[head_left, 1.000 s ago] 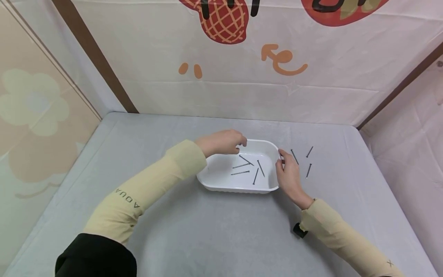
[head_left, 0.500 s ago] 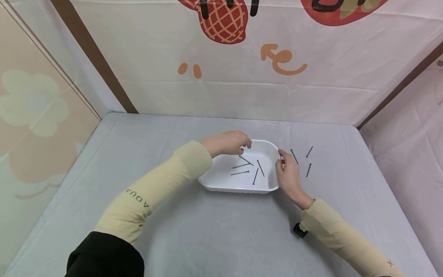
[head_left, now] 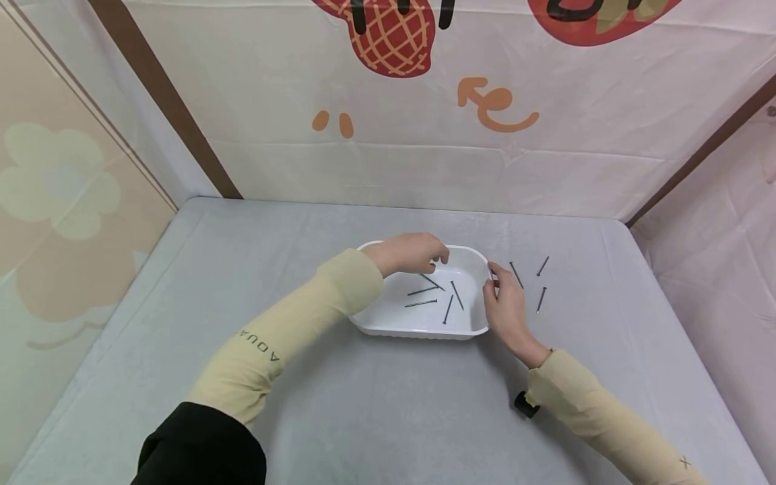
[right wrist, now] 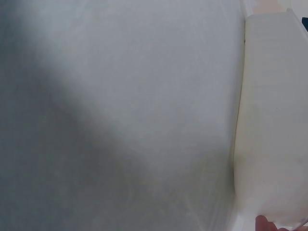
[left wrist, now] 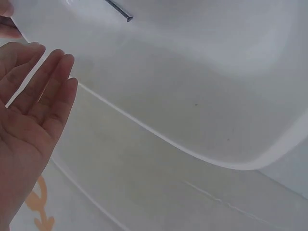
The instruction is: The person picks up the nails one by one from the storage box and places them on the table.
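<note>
Nearest is the black cuff [head_left: 203, 444] over the pale yellow left sleeve [head_left: 291, 347]; right sleeve [head_left: 606, 407] opposite, dark wrist device [head_left: 526, 404] at its cuff; bare grey surface [head_left: 388, 411] between the arms.

Beyond that, white tray [head_left: 418, 333] sits on the surface, long side toward the person; five nails [head_left: 421, 304] lie inside at mixed angles, two at the back touching or crossing; right hand [head_left: 508, 306] pinches the tray's right rim, thumb on the inner side; left hand [head_left: 412, 252] hangs over the tray's far part, fingers loosely extended, nothing visible between them – contact with the rim cannot be told.

Just right of the tray, three loose nails [head_left: 516, 275] lie apart from one another on the surface, the nearest to the tray close behind the right hand's fingers; farther back, printed cloth backdrop [head_left: 424, 172].

Doing it well, my read: right hand's grip firm but light so the tray does not slide or tip; left fingers best brought down on one shank at a time, across its middle – thin shanks likely roll on the smooth base; sort the touching pair singly; mind the points, and lift the left wrist clear of the rim.
</note>
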The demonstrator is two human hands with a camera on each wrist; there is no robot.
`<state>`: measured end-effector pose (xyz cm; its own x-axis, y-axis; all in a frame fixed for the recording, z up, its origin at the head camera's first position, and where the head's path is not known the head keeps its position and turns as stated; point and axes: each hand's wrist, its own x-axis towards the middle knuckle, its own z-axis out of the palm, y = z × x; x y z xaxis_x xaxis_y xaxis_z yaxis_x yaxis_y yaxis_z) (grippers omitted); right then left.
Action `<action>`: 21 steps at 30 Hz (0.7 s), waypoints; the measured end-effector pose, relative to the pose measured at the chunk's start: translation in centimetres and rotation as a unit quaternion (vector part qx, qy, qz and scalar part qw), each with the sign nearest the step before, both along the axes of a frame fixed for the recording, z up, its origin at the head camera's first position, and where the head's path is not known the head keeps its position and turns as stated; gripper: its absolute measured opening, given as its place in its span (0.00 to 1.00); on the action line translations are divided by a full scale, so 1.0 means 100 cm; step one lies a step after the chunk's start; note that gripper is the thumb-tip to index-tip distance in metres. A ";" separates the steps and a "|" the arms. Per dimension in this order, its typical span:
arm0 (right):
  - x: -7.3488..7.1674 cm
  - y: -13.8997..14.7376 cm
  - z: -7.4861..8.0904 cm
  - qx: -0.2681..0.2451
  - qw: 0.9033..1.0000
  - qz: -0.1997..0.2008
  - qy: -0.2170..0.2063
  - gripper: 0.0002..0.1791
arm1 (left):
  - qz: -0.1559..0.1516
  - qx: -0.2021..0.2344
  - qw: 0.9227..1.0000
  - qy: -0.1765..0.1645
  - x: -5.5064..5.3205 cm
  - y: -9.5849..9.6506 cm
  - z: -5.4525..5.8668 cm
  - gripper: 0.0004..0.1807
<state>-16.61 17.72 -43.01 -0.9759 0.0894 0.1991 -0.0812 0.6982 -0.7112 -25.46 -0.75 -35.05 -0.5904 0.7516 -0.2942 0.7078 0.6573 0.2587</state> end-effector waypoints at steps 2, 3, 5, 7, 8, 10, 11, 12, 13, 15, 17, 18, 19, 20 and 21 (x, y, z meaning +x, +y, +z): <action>0.000 0.000 0.000 0.001 1.000 0.000 -0.002 0.22 | 0.000 -0.003 1.000 0.003 0.000 0.003 -0.002 0.17; 0.000 0.000 0.000 0.002 1.000 0.000 -0.002 0.22 | 0.002 -0.004 1.000 0.005 -0.001 0.004 -0.003 0.17; 0.000 0.000 -0.001 0.003 1.000 0.001 -0.004 0.22 | 0.001 -0.005 1.000 0.007 -0.001 0.007 -0.005 0.17; 0.000 0.000 0.000 0.004 1.000 0.001 -0.003 0.22 | -0.003 -0.008 1.000 0.011 -0.001 0.009 -0.006 0.16; -0.001 0.000 -0.001 0.003 1.000 0.000 -0.003 0.22 | -0.005 -0.008 1.000 0.012 -0.002 0.010 -0.007 0.16; -0.001 0.000 -0.001 0.002 1.000 -0.001 -0.001 0.22 | -0.011 -0.009 1.000 0.015 -0.002 0.011 -0.008 0.15; -0.001 0.000 -0.002 0.001 1.000 -0.001 -0.001 0.22 | -0.014 -0.009 1.000 0.016 -0.002 0.012 -0.009 0.15; -0.001 0.000 -0.002 0.000 1.000 -0.002 -0.001 0.22 | -0.015 -0.009 1.000 0.015 -0.001 0.012 -0.009 0.14; -0.001 0.000 -0.002 0.000 1.000 -0.003 -0.001 0.22 | -0.016 -0.009 1.000 0.013 -0.002 0.013 -0.010 0.14; -0.002 0.000 -0.003 0.000 1.000 -0.002 -0.001 0.22 | -0.019 -0.009 1.000 0.009 -0.002 0.014 -0.012 0.13; -0.002 0.001 -0.003 0.000 1.000 -0.001 -0.001 0.22 | -0.021 -0.008 1.000 0.007 -0.002 0.014 -0.014 0.13; -0.002 0.001 -0.003 -0.001 1.000 -0.001 -0.001 0.22 | -0.020 -0.009 1.000 0.005 -0.002 0.014 -0.015 0.13; -0.001 0.001 -0.003 -0.002 1.000 -0.001 -0.001 0.22 | -0.020 -0.011 1.000 0.006 -0.002 0.014 -0.016 0.13; -0.001 0.001 -0.002 -0.002 1.000 0.000 -0.001 0.22 | -0.021 -0.013 1.000 0.006 -0.001 0.015 -0.018 0.13; -0.001 0.001 -0.002 -0.003 1.000 0.001 0.000 0.22 | -0.020 -0.015 1.000 0.006 -0.001 0.015 -0.019 0.13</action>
<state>-16.71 17.82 -43.22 -0.9763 0.0881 0.1975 -0.0823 0.6932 -0.7161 -25.58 0.74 -36.93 -0.5631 0.7660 -0.3102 0.7368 0.6353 0.2312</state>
